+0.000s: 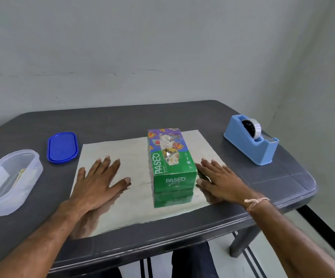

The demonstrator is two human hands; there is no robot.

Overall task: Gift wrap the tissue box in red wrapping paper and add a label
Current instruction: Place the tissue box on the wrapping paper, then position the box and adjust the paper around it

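Left grip (100, 181) is laid flat, palm down, fingers spread and straight, nothing held; it is pressed on the wrapping paper (122, 149) left of the tissue box (170, 159), apart from it. Right grip (220, 181) is likewise flat and open-fingered on the sheet, nothing held, just beside the box's right side; thumb contact with the box cannot be confirmed. The box is set right of the sheet's centre, opening up. Its long axis runs near-to-far, away from the person, and the green "PASEO" end face is turned toward the person. The sheet is spread with a silvery reflective side up; no red face is seen. The sheet lies on the dark grey counter (122, 119). A blue lid (62, 147) and a clear container (8, 181) are placed at left, contents unclear. A blue tape dispenser (250, 141) is placed at far right.
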